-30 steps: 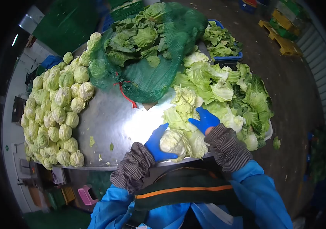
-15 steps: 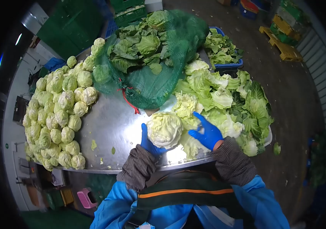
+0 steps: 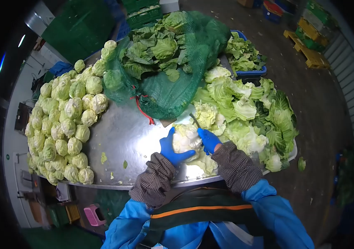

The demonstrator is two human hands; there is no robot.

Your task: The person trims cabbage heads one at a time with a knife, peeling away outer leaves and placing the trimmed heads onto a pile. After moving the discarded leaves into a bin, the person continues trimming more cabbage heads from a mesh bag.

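Note:
A pale cabbage head rests near the front edge of the metal table. My left hand, in a blue glove, is wrapped round its left and lower side. At its right side is my right hand, also gloved in blue, with its fingers closed round a small dark knife whose blade points up and left. Loose pale leaves lie to the right of the cabbage. Behind it stands a green mesh sack with leafy cabbages in it and a red tie.
Many trimmed cabbages are piled at the table's left. A blue crate of leaves stands at the back right. Green crates are behind the sack. A pink stool and wooden pallets stand on the floor.
The cabbage has turned and shifted slightly right. My left hand has moved up with it. My right hand, open before, has moved left to the cabbage and now grips the knife.

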